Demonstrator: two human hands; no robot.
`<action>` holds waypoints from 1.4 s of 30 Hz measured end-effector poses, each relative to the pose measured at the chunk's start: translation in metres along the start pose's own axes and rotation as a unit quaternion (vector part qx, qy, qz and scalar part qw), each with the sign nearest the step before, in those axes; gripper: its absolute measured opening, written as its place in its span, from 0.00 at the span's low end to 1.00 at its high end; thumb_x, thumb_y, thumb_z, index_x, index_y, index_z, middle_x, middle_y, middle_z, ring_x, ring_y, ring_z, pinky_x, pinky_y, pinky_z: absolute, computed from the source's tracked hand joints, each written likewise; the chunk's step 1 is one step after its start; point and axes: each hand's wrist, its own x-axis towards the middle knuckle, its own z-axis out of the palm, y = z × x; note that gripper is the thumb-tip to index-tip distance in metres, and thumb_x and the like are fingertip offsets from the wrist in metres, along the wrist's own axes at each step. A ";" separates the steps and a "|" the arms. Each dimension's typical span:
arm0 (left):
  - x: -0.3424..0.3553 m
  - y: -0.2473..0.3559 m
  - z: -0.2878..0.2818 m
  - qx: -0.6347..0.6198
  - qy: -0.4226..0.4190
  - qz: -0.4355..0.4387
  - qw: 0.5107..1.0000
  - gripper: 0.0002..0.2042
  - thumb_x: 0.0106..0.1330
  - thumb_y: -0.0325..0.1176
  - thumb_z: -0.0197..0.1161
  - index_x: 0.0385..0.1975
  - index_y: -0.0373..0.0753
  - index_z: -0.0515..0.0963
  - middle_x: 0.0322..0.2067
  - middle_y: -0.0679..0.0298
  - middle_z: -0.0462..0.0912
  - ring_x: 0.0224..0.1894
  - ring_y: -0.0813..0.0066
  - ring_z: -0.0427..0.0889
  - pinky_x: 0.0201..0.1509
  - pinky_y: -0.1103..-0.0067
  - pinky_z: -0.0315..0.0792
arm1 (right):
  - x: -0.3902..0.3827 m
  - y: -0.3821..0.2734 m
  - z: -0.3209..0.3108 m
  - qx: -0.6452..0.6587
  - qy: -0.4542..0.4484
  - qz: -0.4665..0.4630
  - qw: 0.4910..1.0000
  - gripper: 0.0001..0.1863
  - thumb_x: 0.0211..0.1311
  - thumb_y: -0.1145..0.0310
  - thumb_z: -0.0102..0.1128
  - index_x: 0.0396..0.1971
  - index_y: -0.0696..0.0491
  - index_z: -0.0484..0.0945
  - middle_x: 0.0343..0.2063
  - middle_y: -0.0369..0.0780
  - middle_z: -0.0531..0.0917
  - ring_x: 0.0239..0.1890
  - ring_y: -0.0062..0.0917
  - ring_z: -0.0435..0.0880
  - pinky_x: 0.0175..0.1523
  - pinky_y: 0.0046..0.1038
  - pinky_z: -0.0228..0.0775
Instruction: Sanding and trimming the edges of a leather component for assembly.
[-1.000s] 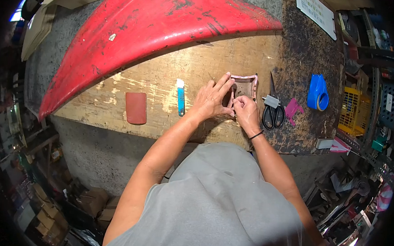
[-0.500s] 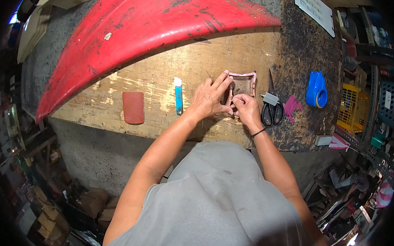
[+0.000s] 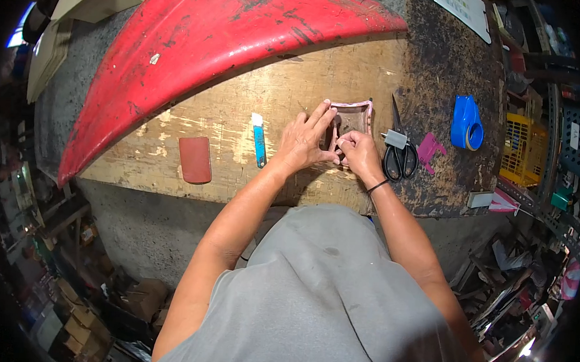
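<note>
A small frame-like piece (image 3: 370,119) with a pink-and-white rim and a brownish, see-through-looking middle lies on the bench in front of me. My left hand (image 3: 300,140) lies along its left side, fingers stretched toward the upper left corner and thumb reaching toward the lower left. At the inner left edge of the piece, my right hand (image 3: 358,153) has thumb and forefinger pinched on the rim strip. The fingertips cover part of that edge. Just right of my right hand are black-handled scissors (image 3: 400,159), with a small pale grey block (image 3: 395,139) lying over them.
Left of my hands lie a blue cutter knife (image 3: 259,143) and a reddish-brown rectangular pad (image 3: 195,159). A pink plastic piece (image 3: 429,151) and blue tape dispenser (image 3: 463,124) sit at right. A large red curved panel (image 3: 232,40) spans the back; a clipboard (image 3: 466,13) is far right.
The whole view has shifted slightly. Both hands keep nearly the same hold, with only small finger movement at the left edge of the frame-like piece.
</note>
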 end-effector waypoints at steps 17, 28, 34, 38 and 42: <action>-0.003 -0.005 -0.003 0.015 -0.001 0.020 1.000 0.51 0.42 0.47 0.79 0.70 0.45 0.59 0.63 0.53 0.68 0.52 0.51 0.77 0.58 0.64 0.72 | -0.025 -0.005 -0.079 -0.156 0.231 -0.265 0.923 0.07 0.64 0.70 0.56 0.36 0.56 0.81 0.30 0.45 0.80 0.35 0.41 0.81 0.41 0.37 0.72; -0.001 0.004 0.019 -0.365 -0.049 -0.182 0.912 0.38 0.62 0.23 0.59 0.73 0.45 0.51 0.38 0.54 0.81 0.41 0.72 0.80 0.47 0.76 0.74 | -0.021 0.039 -0.116 -0.300 0.207 -0.193 0.911 0.21 0.57 0.67 0.67 0.51 0.52 0.78 0.52 0.45 0.72 0.48 0.43 0.77 0.49 0.41 0.72; 0.005 0.003 0.021 -0.364 -0.050 -0.221 0.903 0.37 0.60 0.22 0.59 0.70 0.46 0.53 0.37 0.56 0.81 0.40 0.72 0.80 0.44 0.75 0.75 | -0.018 0.047 -0.120 -0.275 0.144 -0.220 0.925 0.24 0.55 0.69 0.68 0.53 0.54 0.77 0.50 0.45 0.74 0.51 0.43 0.75 0.53 0.40 0.69; 0.004 0.007 0.019 -0.358 -0.047 -0.226 0.905 0.37 0.59 0.21 0.60 0.70 0.47 0.54 0.37 0.57 0.80 0.39 0.73 0.80 0.44 0.75 0.75 | -0.015 0.048 -0.119 -0.258 0.128 -0.218 0.932 0.24 0.54 0.70 0.68 0.52 0.56 0.76 0.49 0.45 0.75 0.52 0.43 0.74 0.55 0.39 0.68; 0.009 0.016 0.014 -0.359 -0.046 -0.243 0.900 0.38 0.59 0.21 0.60 0.70 0.48 0.54 0.37 0.59 0.80 0.39 0.73 0.80 0.45 0.76 0.74 | -0.019 0.033 -0.120 -0.220 0.138 -0.277 0.925 0.23 0.53 0.72 0.68 0.51 0.56 0.77 0.47 0.44 0.77 0.49 0.43 0.74 0.54 0.39 0.69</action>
